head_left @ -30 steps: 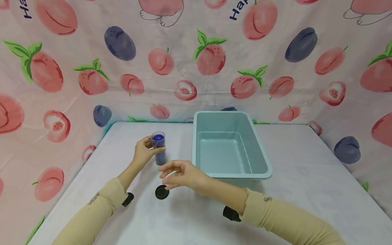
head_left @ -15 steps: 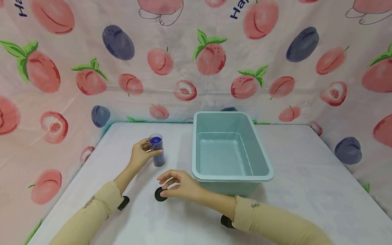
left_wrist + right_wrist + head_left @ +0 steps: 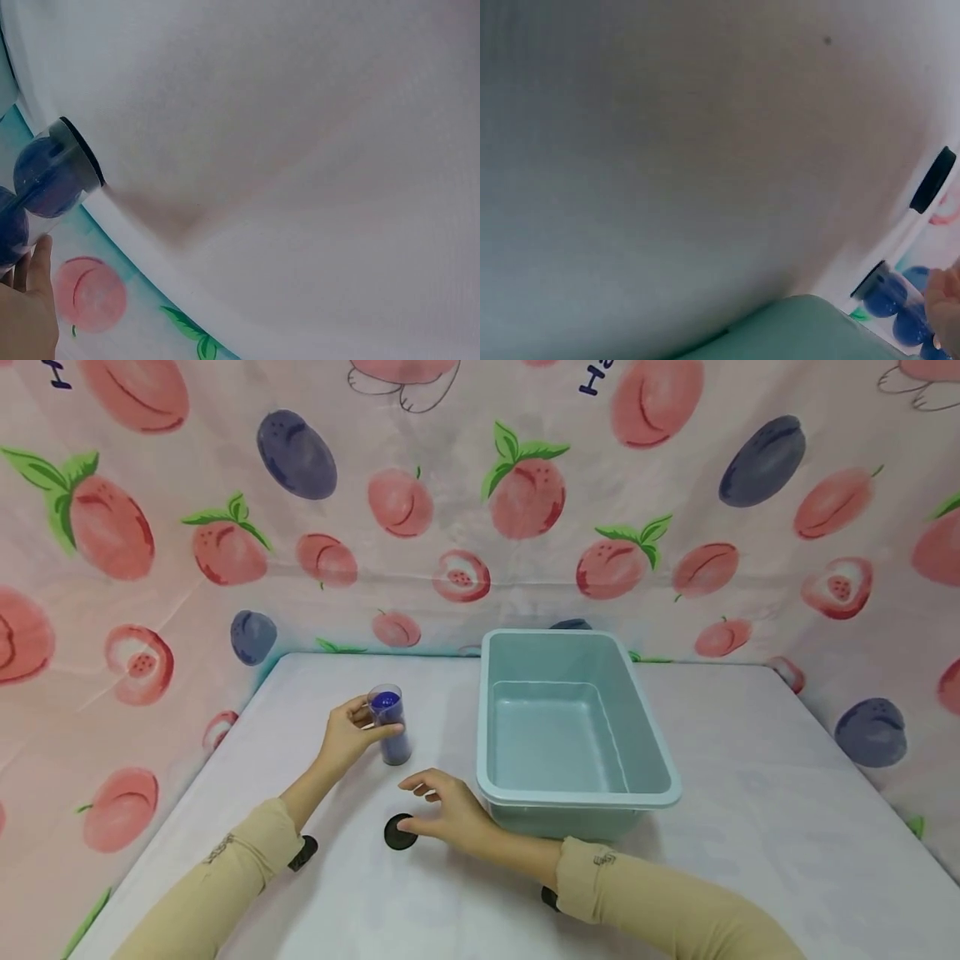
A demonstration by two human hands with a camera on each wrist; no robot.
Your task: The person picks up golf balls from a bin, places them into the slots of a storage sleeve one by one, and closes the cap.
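My left hand (image 3: 347, 739) grips a clear cylindrical container (image 3: 393, 748) with several blue balls (image 3: 386, 700) inside. It stands nearly upright, its top uncovered, thumb on the near side and fingers behind. In the left wrist view, the container's dark-edged base (image 3: 81, 148) is seen close over the white table. A round black lid (image 3: 396, 837) lies flat nearer the front. Over it my right hand (image 3: 459, 812) is held with fingers loosely bent and spread from the thumb, whose tip overlaps the lid's edge. In the right wrist view, the lid (image 3: 934, 180) sits apart from the container.
A pale blue-green plastic basin (image 3: 579, 798) stands right of the container, close behind my right forearm. Fruit-printed cloth (image 3: 465, 510) hangs behind the white table (image 3: 750, 760) and along its sides. Black wrist cameras (image 3: 303, 853) sit below both sleeves.
My right hand has come down to the black lid, and its fingers have opened away from the thumb. My left hand keeps hold of the container with little movement.
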